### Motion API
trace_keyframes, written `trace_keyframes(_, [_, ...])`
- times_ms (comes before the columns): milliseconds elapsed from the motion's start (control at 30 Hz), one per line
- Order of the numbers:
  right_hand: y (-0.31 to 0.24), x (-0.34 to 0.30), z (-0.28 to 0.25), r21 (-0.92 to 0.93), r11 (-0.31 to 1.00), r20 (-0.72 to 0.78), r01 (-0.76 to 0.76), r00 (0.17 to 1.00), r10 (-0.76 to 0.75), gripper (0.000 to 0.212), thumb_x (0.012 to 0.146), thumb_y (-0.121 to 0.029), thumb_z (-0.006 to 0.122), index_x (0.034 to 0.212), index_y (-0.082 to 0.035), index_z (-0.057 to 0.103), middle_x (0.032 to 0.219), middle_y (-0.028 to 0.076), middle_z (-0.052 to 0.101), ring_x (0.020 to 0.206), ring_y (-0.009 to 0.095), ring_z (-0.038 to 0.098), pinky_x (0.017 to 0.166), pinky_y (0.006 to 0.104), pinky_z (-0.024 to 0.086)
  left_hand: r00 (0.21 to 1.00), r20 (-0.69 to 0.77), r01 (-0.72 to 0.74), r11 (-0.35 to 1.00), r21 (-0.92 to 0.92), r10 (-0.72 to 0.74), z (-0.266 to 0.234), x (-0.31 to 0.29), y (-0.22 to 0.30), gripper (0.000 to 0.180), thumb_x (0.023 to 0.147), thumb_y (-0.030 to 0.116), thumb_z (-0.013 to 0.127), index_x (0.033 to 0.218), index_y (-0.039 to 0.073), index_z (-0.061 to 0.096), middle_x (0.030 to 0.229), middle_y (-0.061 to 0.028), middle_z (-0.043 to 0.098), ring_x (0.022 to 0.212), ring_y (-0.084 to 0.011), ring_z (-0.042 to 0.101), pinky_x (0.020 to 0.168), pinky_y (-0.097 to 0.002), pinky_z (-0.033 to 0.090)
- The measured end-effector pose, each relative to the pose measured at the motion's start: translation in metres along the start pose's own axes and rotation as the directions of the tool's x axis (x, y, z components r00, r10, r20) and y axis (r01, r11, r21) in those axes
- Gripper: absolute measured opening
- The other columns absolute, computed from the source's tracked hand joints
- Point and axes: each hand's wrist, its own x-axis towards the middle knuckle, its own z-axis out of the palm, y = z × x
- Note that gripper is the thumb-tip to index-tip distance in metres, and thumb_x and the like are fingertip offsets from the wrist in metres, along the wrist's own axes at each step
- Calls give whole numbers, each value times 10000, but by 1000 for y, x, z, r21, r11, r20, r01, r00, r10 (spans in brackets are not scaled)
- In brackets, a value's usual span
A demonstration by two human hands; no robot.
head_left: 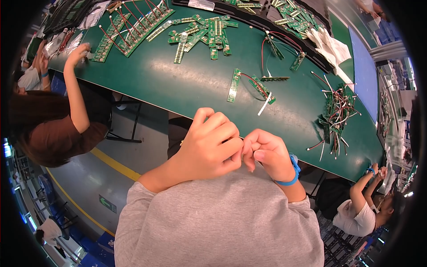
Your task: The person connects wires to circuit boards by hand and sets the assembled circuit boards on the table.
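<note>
My left hand [211, 144] and right hand [272, 156] are close together, fingers [229, 147] curled; what they pinch I cannot tell. Wired green circuit boards [234, 85] lie beyond them on the tabletop [173, 86].

An electronics assembly workshop is being indicated by green circuit boards [218, 32] heaped on a long green bench [173, 84]; the bench is being shared by co-workers [53, 138], and the floor [95, 178] is being divided by yellow lines [116, 164].

The green surface [178, 86] carried scattered circuit boards [218, 32], several wired boards [233, 85], a tangled board-and-cable pile [330, 107] and a black tray [242, 18].
</note>
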Motion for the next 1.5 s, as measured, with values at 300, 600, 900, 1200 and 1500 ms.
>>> trace_keyframes(300, [1, 3, 8, -100, 995, -114, -12, 993, 0, 132, 911, -115, 446, 914, 2, 506, 700, 23, 530, 591, 64, 475, 550, 207, 380, 1000, -23, -13, 1000, 0, 13, 5, -2, -1, 191, 516, 55, 618, 606, 96, 455, 670, -2, 446, 656, -180, 471, 661, -357, 353])
trace_keyframes(600, [-1, 7, -3, 133, 961, -59, 242, 970, -236, 138, 880, -177, 408, 814, -56, 413, 523, 37, 429, 441, 110, 403, 448, 244, 328, 996, -44, 71, 993, -99, -76, -4, -1, -4, 181, 508, 29, 615, 617, 96, 487, 670, -2, 472, 658, -183, 483, 691, -356, 335])
trace_keyframes(900, [6, 9, -5, 461, 872, 154, 166, 952, -263, 99, 838, -152, 410, 791, -66, 395, 511, 52, 411, 409, 110, 341, 426, 250, 293, 996, -83, 11, 992, -128, -21, 1, 5, 3, 198, 546, 80, 674, 695, 121, 551, 675, 29, 490, 642, -151, 483, 672, -336, 322])
trace_keyframes(1200, [1, 3, -1, 241, 963, 18, 123, 991, -131, 114, 835, -123, 427, 771, -30, 441, 514, 20, 407, 417, 73, 311, 412, 231, 261, 993, -110, -48, 999, -8, 47, 7, 11, 6, 173, 556, 96, 649, 690, 116, 541, 676, 22, 479, 639, -154, 479, 670, -346, 325])
trace_keyframes(1500, [0, 1, 0, 72, 993, -132, 97, 987, -87, 94, 863, -72, 476, 786, -18, 480, 621, -8, 446, 476, 40, 350, 430, 193, 267, 997, -78, -21, 996, 90, 28, 8, 9, 5, 163, 563, 88, 637, 666, 104, 512, 658, 0, 450, 646, -173, 467, 695, -362, 337])
